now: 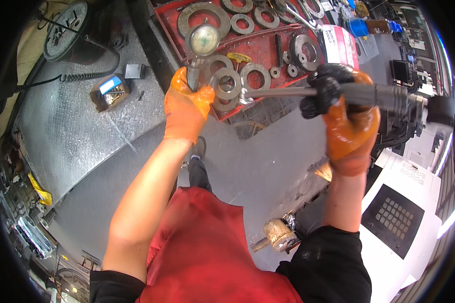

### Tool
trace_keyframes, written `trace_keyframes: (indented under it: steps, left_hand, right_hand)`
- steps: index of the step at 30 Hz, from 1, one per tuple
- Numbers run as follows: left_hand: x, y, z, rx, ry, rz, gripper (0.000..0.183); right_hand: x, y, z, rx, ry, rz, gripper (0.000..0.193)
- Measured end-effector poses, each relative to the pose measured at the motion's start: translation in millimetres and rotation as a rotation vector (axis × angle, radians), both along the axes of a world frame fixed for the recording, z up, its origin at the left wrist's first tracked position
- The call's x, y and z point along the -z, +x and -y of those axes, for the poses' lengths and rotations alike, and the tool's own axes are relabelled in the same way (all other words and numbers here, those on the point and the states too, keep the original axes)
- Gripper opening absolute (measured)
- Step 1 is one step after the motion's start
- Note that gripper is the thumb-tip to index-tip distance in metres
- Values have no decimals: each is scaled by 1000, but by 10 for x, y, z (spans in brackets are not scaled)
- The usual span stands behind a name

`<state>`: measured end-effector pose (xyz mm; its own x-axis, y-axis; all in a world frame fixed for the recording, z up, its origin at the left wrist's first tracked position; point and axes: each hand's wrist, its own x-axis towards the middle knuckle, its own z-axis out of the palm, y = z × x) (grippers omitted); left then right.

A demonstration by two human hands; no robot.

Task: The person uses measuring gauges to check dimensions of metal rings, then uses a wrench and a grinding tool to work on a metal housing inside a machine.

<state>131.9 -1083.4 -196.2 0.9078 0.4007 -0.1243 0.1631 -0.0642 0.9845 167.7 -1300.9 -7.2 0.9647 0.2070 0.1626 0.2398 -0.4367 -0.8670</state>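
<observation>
My left hand [188, 103], in an orange glove, is closed around the grey stem of a dial gauge [204, 40] whose round face points up. My right hand [350, 113], in an orange glove with glossy black over the fingers, wraps around a long tool that looks like a bore gauge [374, 96]. It has a ribbed grey handle, a thin metal rod reaching left, and a black round end at the right. The rod's bright tip lies over the metal rings [227, 83]. Motion blurs the right end.
Ahead stands a red tray [174, 33] of steel rings, washers and a yellow-handled piece. On the left, a treadplate surface [60, 136] carries a small parts box [109, 93], a dark block [135, 71] and a coiled cable. A white machine [399, 202] stands right, a wooden spool [280, 234] below.
</observation>
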Motion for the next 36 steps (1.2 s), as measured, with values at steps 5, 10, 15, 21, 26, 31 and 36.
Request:
trace_keyframes:
  steps: [5, 10, 15, 21, 26, 31, 36]
  left_hand:
    - [-28, 40, 18, 15, -18, 15, 33]
    - [-54, 7, 44, 18, -43, -18, 33]
    - [-79, -7, -41, 17, -233, -29, 29]
    - [-449, -198, -373, 65, -770, -191, 38]
    - [-620, -430, -406, 240, -806, -128, 102]
    - [-944, -703, -453, 602, -687, -127, 57]
    - [-1023, -797, -281, 427, -742, -210, 28]
  right_hand:
    - [257, -227, -221, -72, -32, 180, 31]
    - [317, -192, -332, -136, -302, 353, 27]
    - [367, -190, -375, -13, 18, 252, 25]
    - [81, -408, -232, 121, 336, -207, 34]
    - [91, -672, -268, -369, -197, -321, 33]
    - [266, -905, -814, -462, -461, -446, 35]
    - [181, -1028, -914, -509, -507, -548, 37]
